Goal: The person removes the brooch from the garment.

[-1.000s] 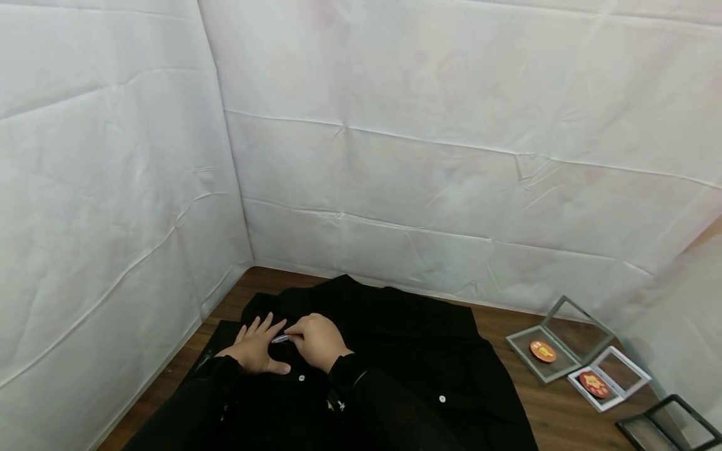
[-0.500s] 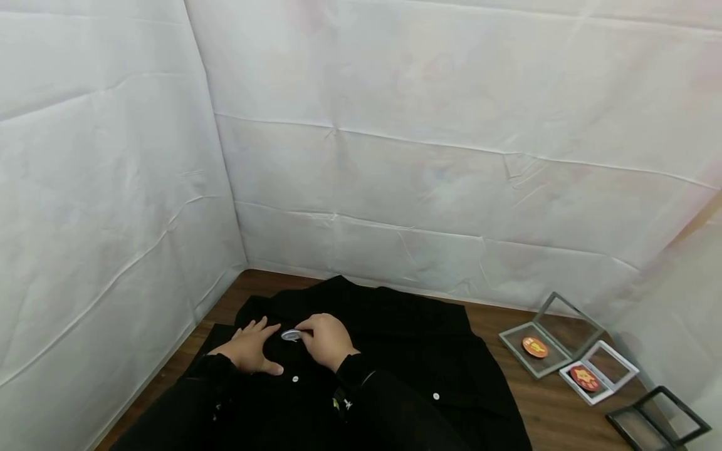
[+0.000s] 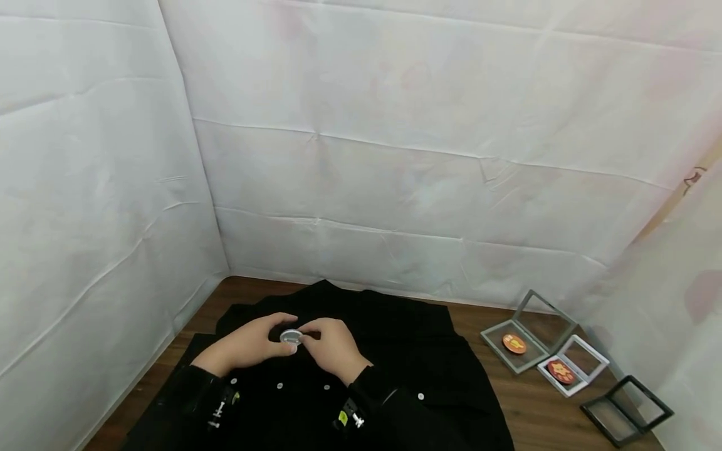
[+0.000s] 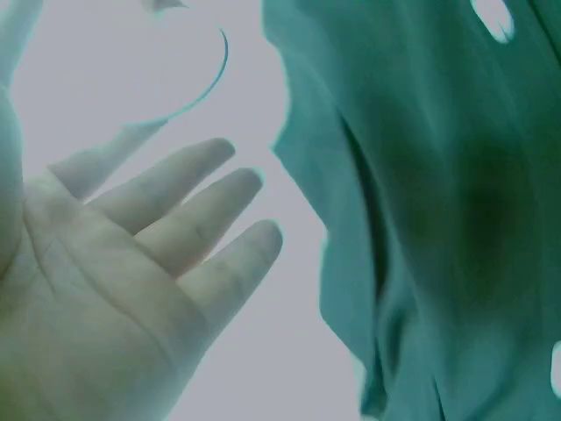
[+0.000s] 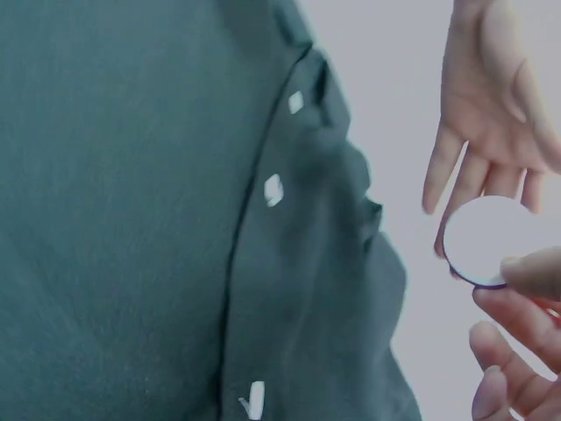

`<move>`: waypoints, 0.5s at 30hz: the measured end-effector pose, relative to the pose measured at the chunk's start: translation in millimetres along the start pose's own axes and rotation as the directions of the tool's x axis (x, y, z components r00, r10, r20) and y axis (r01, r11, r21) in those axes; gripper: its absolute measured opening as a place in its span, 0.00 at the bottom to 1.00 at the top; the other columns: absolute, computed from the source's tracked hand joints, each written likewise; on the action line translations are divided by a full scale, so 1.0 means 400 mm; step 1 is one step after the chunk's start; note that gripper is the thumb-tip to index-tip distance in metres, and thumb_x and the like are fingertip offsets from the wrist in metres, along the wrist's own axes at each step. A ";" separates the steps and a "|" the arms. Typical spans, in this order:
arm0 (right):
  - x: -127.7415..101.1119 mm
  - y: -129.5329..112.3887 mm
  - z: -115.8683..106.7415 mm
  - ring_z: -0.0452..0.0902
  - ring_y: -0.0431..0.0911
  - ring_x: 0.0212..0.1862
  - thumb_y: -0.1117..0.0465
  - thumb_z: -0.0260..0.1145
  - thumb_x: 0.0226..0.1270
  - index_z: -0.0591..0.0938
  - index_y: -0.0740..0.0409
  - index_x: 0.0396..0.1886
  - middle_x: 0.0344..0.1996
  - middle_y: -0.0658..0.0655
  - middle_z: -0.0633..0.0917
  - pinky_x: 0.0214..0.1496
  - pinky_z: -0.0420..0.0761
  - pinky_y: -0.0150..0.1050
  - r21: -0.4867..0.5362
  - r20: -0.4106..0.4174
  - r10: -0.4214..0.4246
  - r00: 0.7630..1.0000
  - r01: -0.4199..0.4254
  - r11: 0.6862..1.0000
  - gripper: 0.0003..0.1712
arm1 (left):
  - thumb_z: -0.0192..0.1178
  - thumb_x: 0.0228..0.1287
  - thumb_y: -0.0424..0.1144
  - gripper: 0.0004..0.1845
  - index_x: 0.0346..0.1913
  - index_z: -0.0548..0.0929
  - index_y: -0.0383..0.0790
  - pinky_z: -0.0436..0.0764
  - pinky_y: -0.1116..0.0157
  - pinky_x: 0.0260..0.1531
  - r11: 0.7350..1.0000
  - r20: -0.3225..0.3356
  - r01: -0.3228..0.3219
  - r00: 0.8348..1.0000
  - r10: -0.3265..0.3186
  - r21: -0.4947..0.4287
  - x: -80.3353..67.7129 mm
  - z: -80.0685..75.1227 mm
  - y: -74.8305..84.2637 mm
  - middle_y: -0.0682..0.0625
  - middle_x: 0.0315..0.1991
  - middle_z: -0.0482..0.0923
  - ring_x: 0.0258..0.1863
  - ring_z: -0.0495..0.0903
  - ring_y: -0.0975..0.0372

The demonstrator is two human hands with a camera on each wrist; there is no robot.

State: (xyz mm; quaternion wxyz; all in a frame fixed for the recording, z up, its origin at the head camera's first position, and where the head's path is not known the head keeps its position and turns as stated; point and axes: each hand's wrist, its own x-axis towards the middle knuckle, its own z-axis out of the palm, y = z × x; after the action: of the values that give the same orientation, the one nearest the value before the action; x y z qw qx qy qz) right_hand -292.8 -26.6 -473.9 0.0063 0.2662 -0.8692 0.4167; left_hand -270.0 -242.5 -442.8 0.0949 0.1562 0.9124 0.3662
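Over the collar end of a black button-up shirt (image 3: 350, 351) spread flat on a wooden table (image 3: 507, 401), both hands meet around a small round badge (image 3: 291, 336) with a silvery back. The right hand (image 3: 333, 347) pinches the badge by its rim between thumb and fingertips; in the right wrist view the disc (image 5: 485, 239) sits at those fingertips with its pale back showing. The left hand (image 3: 248, 347) lies beside it with fingers fairly straight and relaxed, its fingertips touching the badge's far edge rather than gripping it; the left wrist view shows the palm (image 4: 96, 289) open and fingers loosely spread above the fabric. The badge hovers just above the shirt, near the top of the white-button placket (image 3: 280, 386). To my judgement the step in hand is readying the badge for pinning: its back is being turned up and its clasp worked. The next move likely calls for the left hand to lift or steady a fold of cloth while the right guides the pin through. Well to the right of the shirt lie an open grey display case (image 3: 527, 332) holding an orange badge, a white case (image 3: 572, 366) with a red one, and a black case (image 3: 626, 410).
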 end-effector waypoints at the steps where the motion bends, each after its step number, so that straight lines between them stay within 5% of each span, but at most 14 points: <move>1: -0.009 -0.004 -0.007 0.81 0.31 0.44 0.57 0.69 0.74 0.91 0.45 0.46 0.43 0.38 0.88 0.47 0.82 0.32 0.025 0.000 0.006 1.000 -0.006 1.000 0.07 | 0.66 0.71 0.56 0.35 0.71 0.74 0.38 0.77 0.43 0.58 1.000 -0.011 -0.023 1.000 0.023 -0.016 -0.006 0.005 0.011 0.43 0.63 0.78 0.61 0.78 0.48; 9: -0.101 -0.004 -0.114 0.83 0.35 0.44 0.56 0.70 0.74 0.91 0.46 0.47 0.44 0.40 0.88 0.46 0.83 0.35 0.187 -0.017 -0.039 0.999 0.041 0.981 0.07 | 0.52 0.82 0.50 0.15 0.57 0.84 0.50 0.81 0.53 0.52 0.981 -0.143 -0.141 0.982 0.122 -0.135 -0.049 0.073 0.103 0.57 0.51 0.84 0.51 0.82 0.60; 15: -0.170 0.028 -0.192 0.84 0.39 0.44 0.56 0.70 0.73 0.91 0.43 0.46 0.42 0.40 0.88 0.46 0.84 0.37 0.230 -0.012 -0.068 0.998 0.069 0.971 0.07 | 0.59 0.79 0.43 0.08 0.48 0.88 0.50 0.84 0.64 0.42 0.959 -0.168 -0.212 0.969 0.181 -0.188 -0.062 0.123 0.169 0.59 0.42 0.86 0.41 0.85 0.61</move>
State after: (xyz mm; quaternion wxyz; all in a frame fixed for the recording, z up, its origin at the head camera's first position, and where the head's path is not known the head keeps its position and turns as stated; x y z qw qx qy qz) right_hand -255.7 66.1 -447.8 -0.0086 0.2942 -0.8051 0.5149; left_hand -218.3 -173.7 -429.4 0.0052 0.2078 0.8543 0.4764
